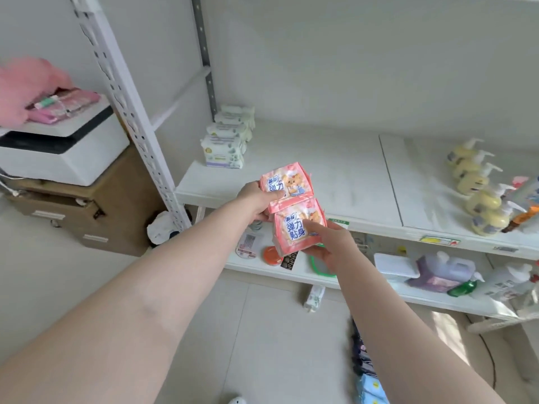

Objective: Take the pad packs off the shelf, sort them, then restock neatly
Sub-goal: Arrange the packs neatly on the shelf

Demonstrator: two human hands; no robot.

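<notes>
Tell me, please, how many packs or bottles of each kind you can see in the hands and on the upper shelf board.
Pink pad packs, one in each hand: 2
White wipe packs, left end of shelf: 3
Yellow pump bottles, right end: about 5
Total: about 10

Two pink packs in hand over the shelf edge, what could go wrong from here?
1. The left hand and right hand each hold one pink pack near its edge; the packs overlap, so one might slip to the floor.
2. Set down near the shelf front lip, they may tip off.
</notes>
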